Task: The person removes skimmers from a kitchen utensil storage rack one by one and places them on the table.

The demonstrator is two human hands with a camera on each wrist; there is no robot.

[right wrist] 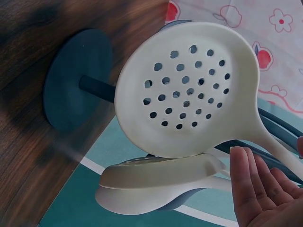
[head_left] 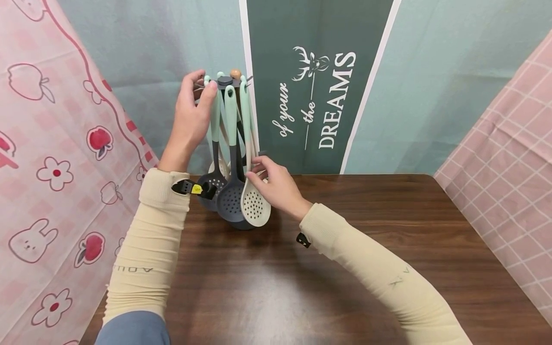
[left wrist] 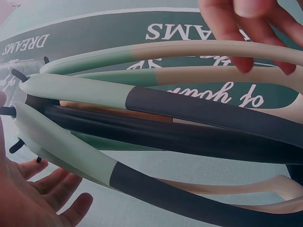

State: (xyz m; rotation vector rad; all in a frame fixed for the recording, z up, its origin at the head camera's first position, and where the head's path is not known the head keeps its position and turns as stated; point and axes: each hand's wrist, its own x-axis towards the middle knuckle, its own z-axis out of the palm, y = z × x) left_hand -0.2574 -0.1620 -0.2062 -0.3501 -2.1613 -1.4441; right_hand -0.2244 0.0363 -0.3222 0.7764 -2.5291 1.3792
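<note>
A rotating utensil stand [head_left: 225, 81] holds several hanging kitchen tools with mint-green handle ends. In the head view, my left hand [head_left: 189, 115] is at its top, thumb tip by a handle end and fingers spread loosely behind. Lower down, my right hand [head_left: 278, 187] is around the stem of a cream skimmer [head_left: 255, 206], thumb in front and fingers behind. Its fingers [right wrist: 244, 184] look straight in the right wrist view; firm contact cannot be seen. A dark grey skimmer [head_left: 230, 201] hangs beside the cream one, with another dark perforated tool [head_left: 209, 189] farther left.
The stand's round dark base [right wrist: 75, 80] rests on a brown wooden table [head_left: 345, 268]. Behind it hangs a teal cloth [head_left: 297, 143] with white lettering. Pink patterned cloth [head_left: 56, 143] covers the left side, and pink checked cloth [head_left: 509, 158] the right.
</note>
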